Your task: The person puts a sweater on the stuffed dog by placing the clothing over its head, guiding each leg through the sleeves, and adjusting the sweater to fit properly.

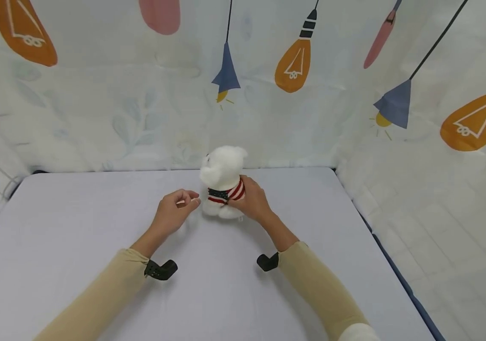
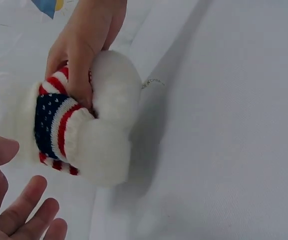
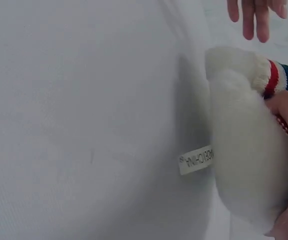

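A white plush bear [image 1: 222, 163] is upright near the back edge of the table, its head turned to the left. It wears a knitted sweater [image 2: 51, 122] in navy with white flecks and red and white stripes. My right hand [image 1: 251, 199] grips the bear round its body from the right, thumb across the sweater's front. A small white tag [image 3: 195, 160] sticks out by the bear's bottom in the right wrist view. Just left of the bear is my left hand [image 1: 175, 210], holding nothing, its fingers loosely bent and spread apart from the thumb [image 2: 1, 150].
A white cloth covers the table [image 1: 76, 213]. Behind it hangs a pale curtain [image 1: 98, 104] printed with lamps and bulbs, which also runs along the right side. Each wrist carries a black camera mount [image 1: 161, 270].
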### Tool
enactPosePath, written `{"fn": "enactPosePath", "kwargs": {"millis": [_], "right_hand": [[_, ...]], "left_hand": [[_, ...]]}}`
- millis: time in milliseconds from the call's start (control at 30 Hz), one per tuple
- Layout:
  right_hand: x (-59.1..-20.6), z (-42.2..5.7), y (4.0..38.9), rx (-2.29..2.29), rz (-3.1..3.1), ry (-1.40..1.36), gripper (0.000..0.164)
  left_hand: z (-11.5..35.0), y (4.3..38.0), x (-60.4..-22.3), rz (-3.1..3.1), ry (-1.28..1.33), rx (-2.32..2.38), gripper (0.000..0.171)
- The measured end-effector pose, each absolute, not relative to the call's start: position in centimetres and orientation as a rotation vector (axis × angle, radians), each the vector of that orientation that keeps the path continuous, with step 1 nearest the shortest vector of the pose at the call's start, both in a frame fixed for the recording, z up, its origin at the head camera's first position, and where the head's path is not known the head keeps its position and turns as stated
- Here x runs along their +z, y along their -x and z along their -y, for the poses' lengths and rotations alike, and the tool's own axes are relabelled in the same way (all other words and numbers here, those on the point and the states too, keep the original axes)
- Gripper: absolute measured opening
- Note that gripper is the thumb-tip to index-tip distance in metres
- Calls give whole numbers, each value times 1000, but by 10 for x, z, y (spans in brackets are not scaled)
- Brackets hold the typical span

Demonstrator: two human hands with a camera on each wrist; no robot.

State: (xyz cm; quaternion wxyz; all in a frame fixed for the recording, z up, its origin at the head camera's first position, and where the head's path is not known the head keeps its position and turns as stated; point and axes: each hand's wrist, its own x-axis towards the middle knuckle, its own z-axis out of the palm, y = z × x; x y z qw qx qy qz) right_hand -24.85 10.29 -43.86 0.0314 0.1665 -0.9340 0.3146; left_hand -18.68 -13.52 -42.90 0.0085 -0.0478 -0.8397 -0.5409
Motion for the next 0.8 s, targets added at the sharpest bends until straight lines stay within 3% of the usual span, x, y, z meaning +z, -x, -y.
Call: {"fn": "enactPosePath", "kwargs": {"millis": [300,600,800], "right_hand": [[-456,-98,253,1029,2881,-467,81],[-452,-103,237,948,2926,-401,97],[-434,-111,214,899,2869,-477,80]], "left_hand": [[131,183,-436,2727,131,-1552,23],[130,179,-434,2785,177,-1388,56],[131,170,-423,2796,244,-1058,66]]}}
